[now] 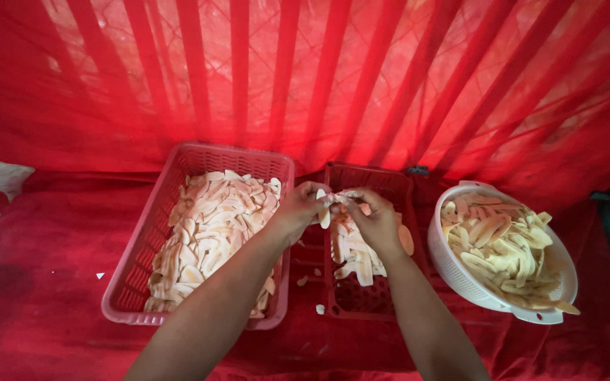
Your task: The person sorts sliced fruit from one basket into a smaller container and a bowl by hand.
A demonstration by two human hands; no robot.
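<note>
Fingertips of left hand and right hand pinched together on a pale slice, held above the dark red crate in the middle. More slices piled in that crate below. Left: pink basket heaped with slices. Right: white colander, also filled. Underneath: red cloth. Behind: red netting.

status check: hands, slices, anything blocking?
Left hand and right hand both pinching one pale slice over the middle red basket. Pink basket and white colander hold slices. Nothing in the way.
</note>
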